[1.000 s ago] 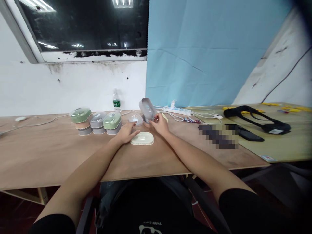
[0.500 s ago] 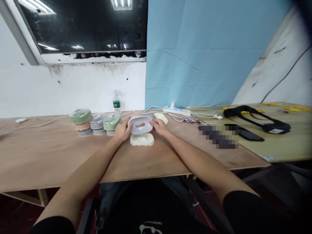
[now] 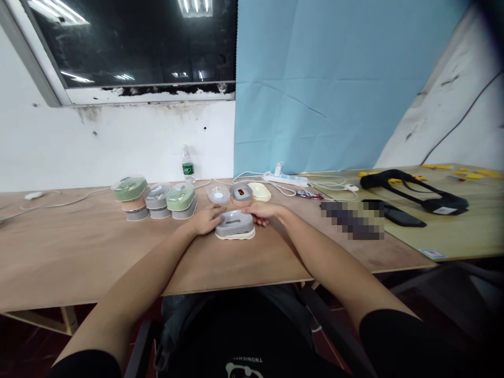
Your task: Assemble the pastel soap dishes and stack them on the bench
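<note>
A grey slotted soap dish tray [image 3: 235, 224] sits on a cream soap dish base [image 3: 235, 236] at the middle of the table. My left hand [image 3: 205, 219] grips the tray's left end with its fingers closed on the rim. At the other end, my right hand [image 3: 263, 211] holds the tray's far right edge, its thumb along the top. Just behind it are a translucent lid [image 3: 218, 194], a pinkish dish with a grey slotted insert [image 3: 241, 195] and a wavy cream piece [image 3: 260, 192].
To the left stand stacked soap boxes with a green lid [image 3: 129, 185], a grey lid [image 3: 158, 192] and another green lid [image 3: 181, 193]. A water bottle [image 3: 188, 167], a power strip [image 3: 286, 179] with cables, a dark phone-like slab [image 3: 399, 214] and a black headset-like frame [image 3: 444, 205] lie further out.
Both hands have lowered the grey tray from above onto the cream base and shifted slightly right. The translucent lid and pinkish dish behind are now uncovered.
</note>
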`<action>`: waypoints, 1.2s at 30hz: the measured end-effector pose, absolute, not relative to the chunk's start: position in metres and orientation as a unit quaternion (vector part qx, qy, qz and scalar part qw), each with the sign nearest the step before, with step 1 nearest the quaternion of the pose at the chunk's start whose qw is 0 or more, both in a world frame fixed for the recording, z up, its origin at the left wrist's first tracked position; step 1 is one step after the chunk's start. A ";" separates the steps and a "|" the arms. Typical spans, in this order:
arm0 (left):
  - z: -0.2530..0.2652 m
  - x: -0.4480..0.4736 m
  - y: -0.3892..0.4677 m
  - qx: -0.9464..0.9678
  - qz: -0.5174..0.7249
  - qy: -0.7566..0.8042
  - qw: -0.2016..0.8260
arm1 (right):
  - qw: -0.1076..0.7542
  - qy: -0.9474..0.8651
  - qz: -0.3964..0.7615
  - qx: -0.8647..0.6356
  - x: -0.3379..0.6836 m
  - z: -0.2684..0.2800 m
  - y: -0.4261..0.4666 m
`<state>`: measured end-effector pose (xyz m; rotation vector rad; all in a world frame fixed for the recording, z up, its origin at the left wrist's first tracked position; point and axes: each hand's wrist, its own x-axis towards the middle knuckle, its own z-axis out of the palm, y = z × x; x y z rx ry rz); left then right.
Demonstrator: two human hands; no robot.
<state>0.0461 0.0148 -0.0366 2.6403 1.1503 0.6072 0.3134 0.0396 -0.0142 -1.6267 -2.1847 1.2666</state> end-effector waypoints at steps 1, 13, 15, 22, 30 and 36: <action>-0.036 0.048 0.014 0.896 0.207 0.379 0.101 | 0.061 -0.724 0.422 -0.542 0.314 -0.014 0.040; -0.040 0.049 0.021 0.868 0.256 0.404 0.134 | 0.149 -0.729 0.417 -0.521 0.314 -0.021 0.044; -0.039 0.049 0.022 0.861 0.263 0.416 0.131 | 0.203 -0.737 0.387 -0.516 0.311 -0.026 0.045; -0.035 0.045 0.019 0.851 0.272 0.437 0.102 | 0.236 -0.783 0.289 -0.497 0.307 -0.037 0.048; -0.029 0.048 0.010 0.858 0.270 0.428 0.094 | 0.258 -0.792 0.269 -0.484 0.306 -0.038 0.048; -0.028 0.049 0.010 0.856 0.322 0.399 0.068 | 0.323 -0.796 0.197 -0.472 0.305 -0.040 0.052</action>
